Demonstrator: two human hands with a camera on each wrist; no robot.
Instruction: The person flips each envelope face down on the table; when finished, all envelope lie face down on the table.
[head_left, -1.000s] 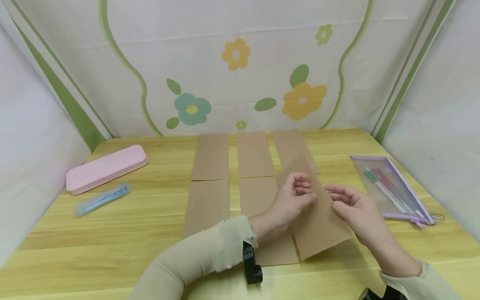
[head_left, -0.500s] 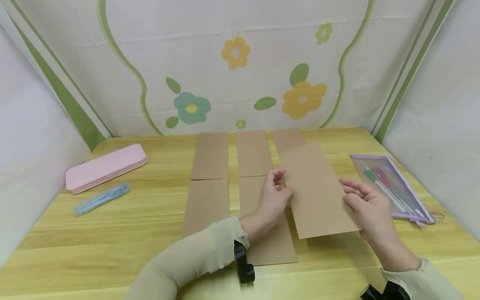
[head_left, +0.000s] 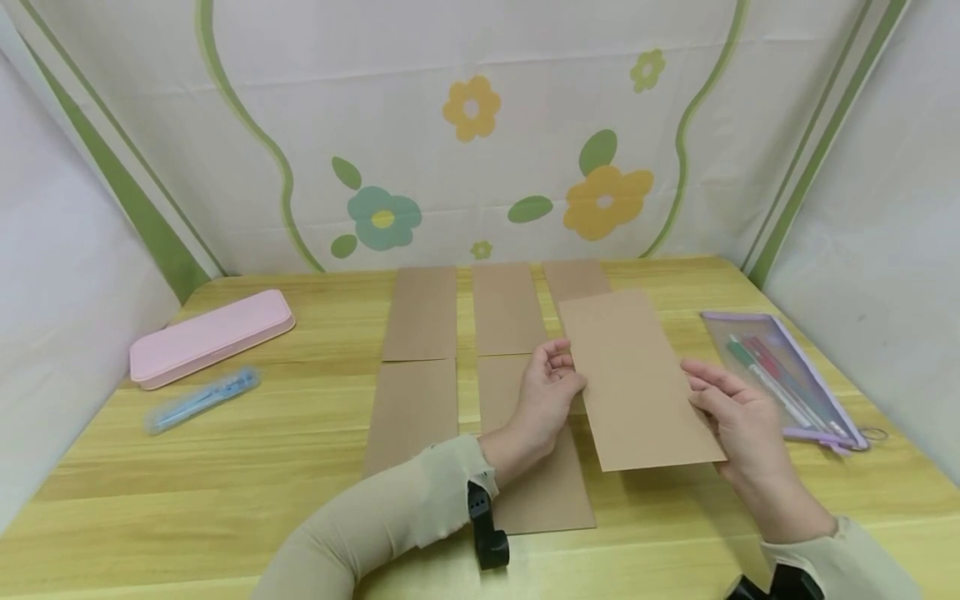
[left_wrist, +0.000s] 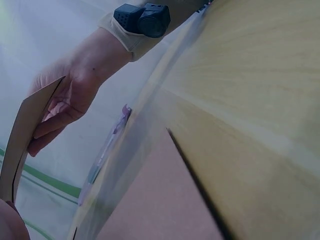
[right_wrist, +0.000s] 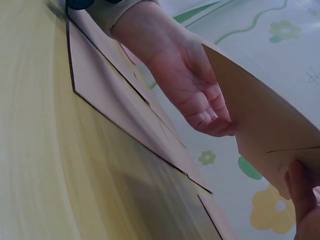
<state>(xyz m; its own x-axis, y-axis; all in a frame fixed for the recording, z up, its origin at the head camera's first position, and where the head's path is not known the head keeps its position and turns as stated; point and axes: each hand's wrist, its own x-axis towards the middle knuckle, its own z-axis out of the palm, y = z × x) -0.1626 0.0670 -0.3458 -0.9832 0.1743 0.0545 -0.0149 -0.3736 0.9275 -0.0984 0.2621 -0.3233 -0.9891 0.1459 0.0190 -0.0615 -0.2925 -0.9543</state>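
A brown kraft-paper rectangle (head_left: pixel 641 379) is raised off the table, its near end tilted toward me. My left hand (head_left: pixel 536 396) pinches its left edge between thumb and fingers. Along the opposite edge, my right hand (head_left: pixel 742 425) grips it the same way. On its underside, the right wrist view shows a thin line or slit in the rectangle (right_wrist: pixel 265 120). Beneath and to the left lie several similar brown rectangles (head_left: pixel 412 408), flat in columns, one column partly hidden by my left arm and another by the held piece.
On the left of the wood-grain table (head_left: pixel 225 517) lie a pink case (head_left: pixel 213 337) and a clear-and-blue slim item (head_left: pixel 202 400). A purple-edged mesh zip pouch (head_left: pixel 787 383) with pens sits at the right. Flower-printed cloth (head_left: pixel 465 183) closes off the back.
The rectangle has come up from a slanted pose and turned to face me more squarely. My left hand has shifted left to its edge; my right hand has moved slightly right with it.
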